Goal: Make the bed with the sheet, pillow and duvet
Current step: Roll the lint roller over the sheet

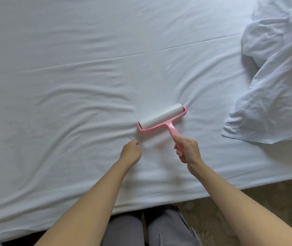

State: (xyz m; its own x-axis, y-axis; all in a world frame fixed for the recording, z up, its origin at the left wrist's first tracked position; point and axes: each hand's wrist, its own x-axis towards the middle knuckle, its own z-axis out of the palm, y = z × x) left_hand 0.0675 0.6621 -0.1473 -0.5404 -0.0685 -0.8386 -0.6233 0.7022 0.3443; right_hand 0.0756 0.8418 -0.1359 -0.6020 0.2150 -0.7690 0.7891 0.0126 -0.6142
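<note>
A white sheet (53,86) is spread over the mattress and is creased across its left and middle. The left hand (131,153) is laid on the sheet with its fingers curled; whether cloth is pinched cannot be told. Just to its right, a pink lint roller (162,118) is set with its white roll on the sheet, and its handle is gripped by the right hand (188,150). Crumpled white bedding (274,86) is heaped on the sheet at the far right, well apart from the roller.
</note>
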